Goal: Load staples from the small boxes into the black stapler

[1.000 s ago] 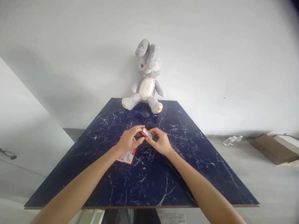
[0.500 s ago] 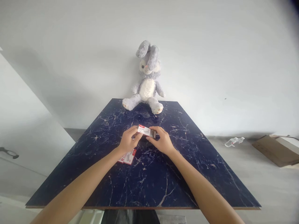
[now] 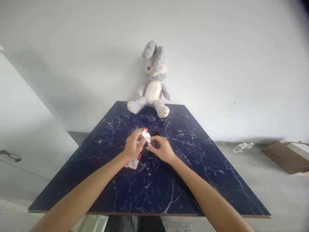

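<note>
Mid-frame, left hand [image 3: 132, 146] pinches the box [image 3: 146, 134]; right hand [image 3: 165, 150] curls by its end, finger grip unclear: steady, no crushing!

Boxes [image 3: 134, 162] on table [image 3: 145, 196], plush rabbit [image 3: 153, 91] behind them, bottle [image 3: 242, 147] on floor [image 3: 251, 193] right.

On my feed, the small box [image 3: 146, 135] at mid-frame is white and red, the tabletop [image 3: 145, 193] navy with pale marble veining. Upper centre, I see a plush rabbit [image 3: 155, 78], seemingly lilac-grey, its belly [image 3: 153, 91] cream.
</note>
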A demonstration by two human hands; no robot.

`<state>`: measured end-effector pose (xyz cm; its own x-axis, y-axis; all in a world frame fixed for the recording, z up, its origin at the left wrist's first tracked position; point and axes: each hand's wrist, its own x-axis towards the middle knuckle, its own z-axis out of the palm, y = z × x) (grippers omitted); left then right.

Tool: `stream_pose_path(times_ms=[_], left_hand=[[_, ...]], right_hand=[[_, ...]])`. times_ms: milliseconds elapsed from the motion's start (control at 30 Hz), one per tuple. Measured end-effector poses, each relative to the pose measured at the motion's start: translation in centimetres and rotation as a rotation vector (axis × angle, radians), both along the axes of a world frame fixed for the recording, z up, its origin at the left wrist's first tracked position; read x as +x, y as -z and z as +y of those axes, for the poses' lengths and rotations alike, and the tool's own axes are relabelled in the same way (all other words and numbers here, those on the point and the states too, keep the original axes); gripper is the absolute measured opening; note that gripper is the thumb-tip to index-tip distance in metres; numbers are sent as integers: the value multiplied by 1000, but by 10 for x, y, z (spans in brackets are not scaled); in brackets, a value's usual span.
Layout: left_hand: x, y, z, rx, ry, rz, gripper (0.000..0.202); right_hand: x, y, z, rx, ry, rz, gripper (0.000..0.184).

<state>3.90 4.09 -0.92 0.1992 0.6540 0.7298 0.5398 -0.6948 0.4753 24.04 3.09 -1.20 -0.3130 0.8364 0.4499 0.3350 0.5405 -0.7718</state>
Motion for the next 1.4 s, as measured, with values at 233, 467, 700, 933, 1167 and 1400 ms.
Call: stream_pose_path(times_ms=[233, 467, 700, 933, 1167, 1400], left_hand=[[1, -1, 1, 30, -88, -52, 33], [-1, 4, -1, 42, -83, -20, 36], [-2, 0, -1, 23, -66, -70, 34], [3, 0, -2, -74, 46, -244, 24], [6, -5, -2, -53, -4, -285, 28], [7, 1, 2, -3, 79, -376, 48]], right_hand=[[-2, -2, -2, -15, -111, 10, 19], [-2, 3, 0, -166, -150, 13, 29], [1, 5, 3, -315, -267, 107, 36], [5, 2, 13, -260, 104, 558, 34], [10, -8, 14, -207, 170, 605, 35], [-5, -3, 2, -208, 94, 527, 30]])
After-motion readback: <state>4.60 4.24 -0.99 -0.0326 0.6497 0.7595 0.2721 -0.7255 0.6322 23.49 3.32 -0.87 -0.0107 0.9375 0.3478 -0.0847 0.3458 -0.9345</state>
